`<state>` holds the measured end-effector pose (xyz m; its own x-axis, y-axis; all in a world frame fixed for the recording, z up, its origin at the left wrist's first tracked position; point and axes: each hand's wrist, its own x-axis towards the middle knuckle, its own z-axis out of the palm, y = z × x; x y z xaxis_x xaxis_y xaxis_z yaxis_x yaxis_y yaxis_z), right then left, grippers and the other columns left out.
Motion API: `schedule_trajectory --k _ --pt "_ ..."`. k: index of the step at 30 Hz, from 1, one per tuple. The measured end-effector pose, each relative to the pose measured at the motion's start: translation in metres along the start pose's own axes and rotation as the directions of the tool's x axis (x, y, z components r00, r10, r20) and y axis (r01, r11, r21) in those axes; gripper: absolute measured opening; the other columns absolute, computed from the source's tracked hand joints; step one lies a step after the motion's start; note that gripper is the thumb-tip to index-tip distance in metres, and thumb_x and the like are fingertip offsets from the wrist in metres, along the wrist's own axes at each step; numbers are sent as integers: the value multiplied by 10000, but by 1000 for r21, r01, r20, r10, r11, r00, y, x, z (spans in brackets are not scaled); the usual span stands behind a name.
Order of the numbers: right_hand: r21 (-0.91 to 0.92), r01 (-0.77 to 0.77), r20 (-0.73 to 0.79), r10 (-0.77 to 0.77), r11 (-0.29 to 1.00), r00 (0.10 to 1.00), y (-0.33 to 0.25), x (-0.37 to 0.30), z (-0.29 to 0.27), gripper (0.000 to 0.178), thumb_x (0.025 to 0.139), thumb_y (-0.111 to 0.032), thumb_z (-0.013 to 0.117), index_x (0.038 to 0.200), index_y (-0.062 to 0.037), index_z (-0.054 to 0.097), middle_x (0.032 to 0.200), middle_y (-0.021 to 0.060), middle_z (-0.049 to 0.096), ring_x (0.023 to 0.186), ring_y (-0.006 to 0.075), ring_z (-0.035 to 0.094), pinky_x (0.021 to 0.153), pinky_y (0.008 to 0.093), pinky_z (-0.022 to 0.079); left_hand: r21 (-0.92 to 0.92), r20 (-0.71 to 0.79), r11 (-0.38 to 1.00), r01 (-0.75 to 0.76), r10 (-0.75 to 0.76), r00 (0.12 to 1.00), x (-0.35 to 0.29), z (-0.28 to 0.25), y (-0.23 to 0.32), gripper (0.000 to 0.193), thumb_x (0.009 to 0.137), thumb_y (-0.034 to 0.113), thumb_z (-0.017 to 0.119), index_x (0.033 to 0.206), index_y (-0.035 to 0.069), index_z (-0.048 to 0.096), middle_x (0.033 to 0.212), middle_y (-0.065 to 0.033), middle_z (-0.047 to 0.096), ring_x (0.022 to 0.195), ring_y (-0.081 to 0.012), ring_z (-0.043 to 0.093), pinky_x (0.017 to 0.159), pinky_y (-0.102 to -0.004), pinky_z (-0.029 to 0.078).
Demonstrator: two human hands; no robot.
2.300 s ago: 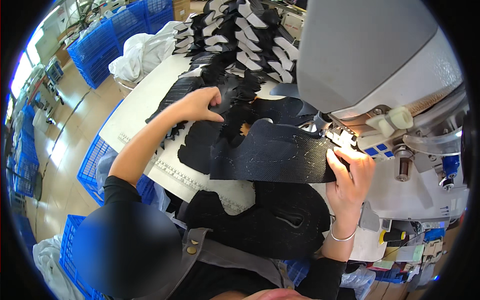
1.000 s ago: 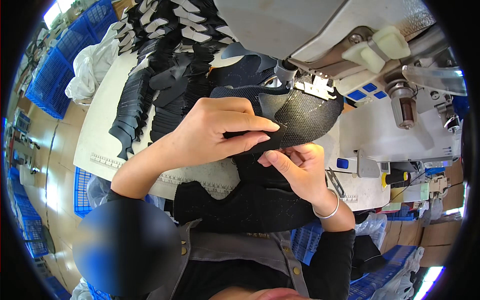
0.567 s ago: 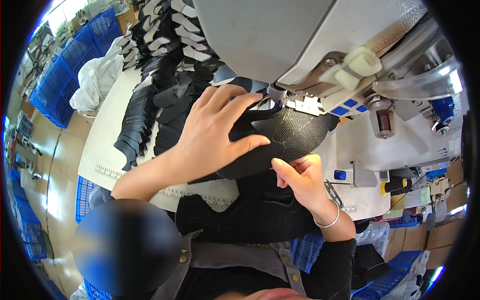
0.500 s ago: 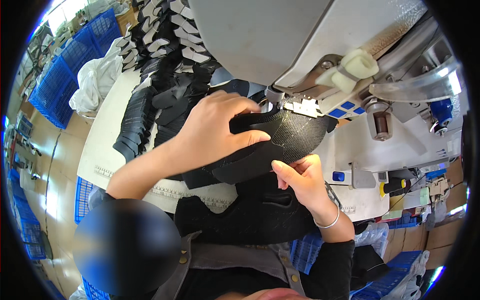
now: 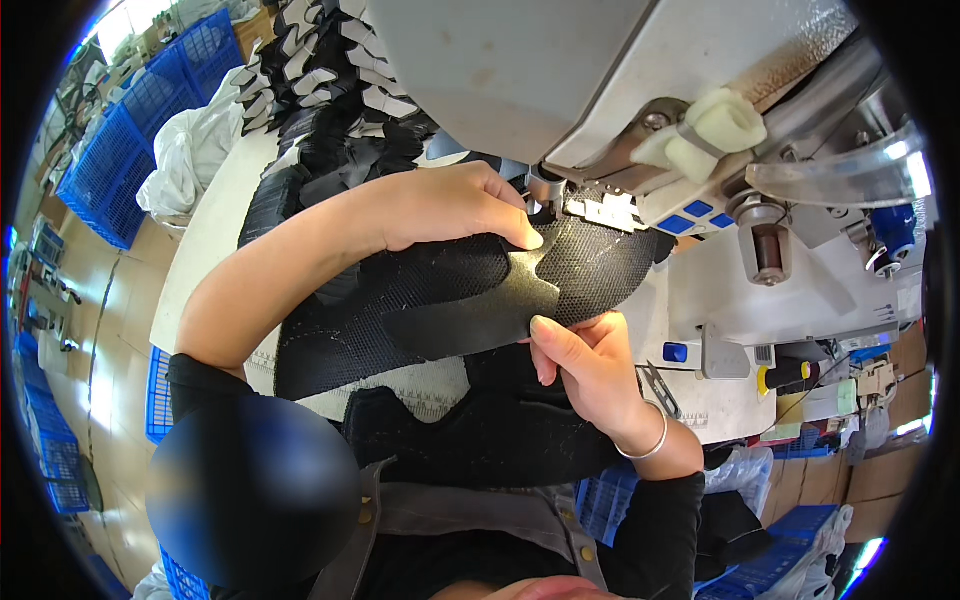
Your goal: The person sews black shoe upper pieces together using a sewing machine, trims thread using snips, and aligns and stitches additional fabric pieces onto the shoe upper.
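A black mesh shoe upper piece (image 5: 610, 265) lies under the presser foot of a grey sewing machine (image 5: 500, 70). Over the mesh is a smooth black overlay panel (image 5: 460, 315) with a curved edge. My left hand (image 5: 460, 208) is bent over the far side, its thumb pressing the panel's tip close to the needle area; its fingertips are partly hidden. At the near edge, my right hand (image 5: 590, 365) pinches the panel and mesh between thumb and fingers. The needle itself is hard to make out.
Snips (image 5: 660, 390) lie beside my right wrist. Stacked black cut pieces (image 5: 290, 190) fill the table's left side. More black pieces (image 5: 480, 440) rest at the near edge. A yellow-and-black thread spool (image 5: 785, 377) stands right; blue crates (image 5: 110, 190) line the left.
My left hand has shifted its thumb up toward the presser foot, with the forearm swung left. The shoe piece has spread out flatter, showing more mesh at left. My right hand stays near its place.
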<state>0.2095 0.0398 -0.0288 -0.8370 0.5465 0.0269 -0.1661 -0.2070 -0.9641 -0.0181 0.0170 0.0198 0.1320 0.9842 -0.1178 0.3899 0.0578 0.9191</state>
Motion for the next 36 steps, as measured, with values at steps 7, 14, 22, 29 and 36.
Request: schedule_trajectory --k 7,14,22,29,36 --pt "-215 127 0 -130 968 992 0 4 -15 314 943 -219 625 735 15 652 606 39 611 551 70 538 526 218 418 -219 -53 976 3 -15 998 -1 10 -6 242 849 208 662 830 -32 686 887 1 623 854 -74 546 772 -218 416" --pt "-214 147 -79 -167 966 983 -5 3 -23 268 933 -199 631 770 14 628 613 49 612 552 85 554 534 224 426 -391 -163 919 -44 -23 986 -7 29 -9 206 874 181 629 860 -16 690 815 16 633 775 -47 546 730 -210 423" --pt "-354 140 -93 -183 925 979 -14 9 -33 233 919 -172 636 764 2 624 599 48 604 528 76 547 513 214 422 -448 -231 890 -85 -23 973 -5 34 -4 201 877 178 636 927 -13 673 866 22 629 842 -42 542 781 -221 428" --pt "-367 156 -100 -206 917 973 -24 20 -42 233 916 -174 632 742 -19 621 576 15 573 500 71 523 500 208 400 -160 -334 978 -135 75 940 -8 37 -6 216 841 186 700 954 13 639 908 15 610 906 -53 514 843 -232 421" --pt "-330 113 -126 -162 937 979 -26 26 -39 209 913 -168 646 763 -22 639 591 7 571 503 70 526 500 206 409 -235 -196 970 -54 7 981 -2 16 3 236 805 206 735 924 15 665 887 -6 642 823 -73 566 759 -220 448"
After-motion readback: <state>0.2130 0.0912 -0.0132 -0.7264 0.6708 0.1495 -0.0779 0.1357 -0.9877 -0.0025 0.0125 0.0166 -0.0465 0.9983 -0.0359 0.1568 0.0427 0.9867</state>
